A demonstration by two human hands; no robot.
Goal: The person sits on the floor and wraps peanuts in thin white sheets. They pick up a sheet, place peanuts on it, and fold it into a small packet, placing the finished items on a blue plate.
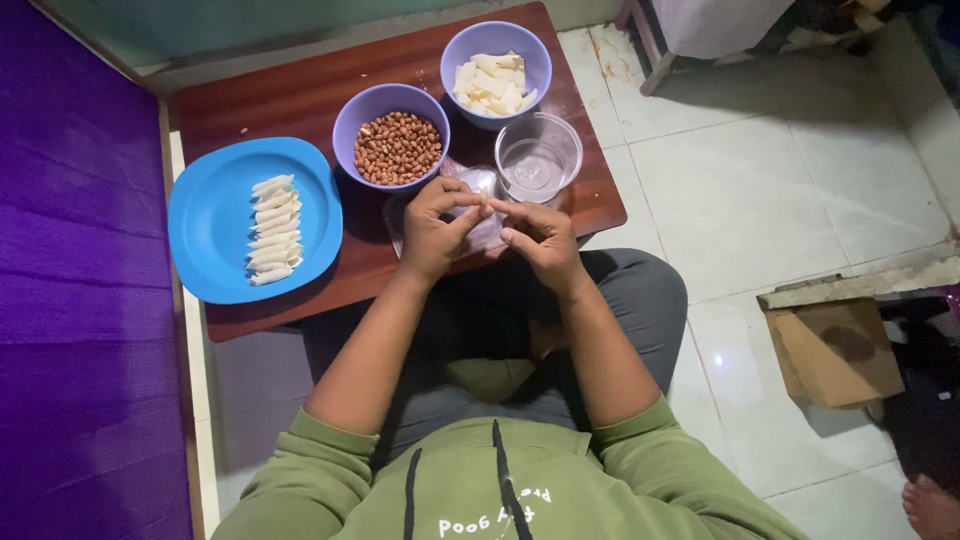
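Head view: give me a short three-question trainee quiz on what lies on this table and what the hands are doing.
1. True or false: the blue plate holds a row of pale rolled pieces.
2. What fills the purple bowl next to the plate? A) peanuts B) rice C) water
3. Which container stands nearest the right hand?

Key
1. True.
2. A, peanuts.
3. The clear plastic cup; both the right hand and the left hand pinch a small pale piece between them at the edge of the wooden table.
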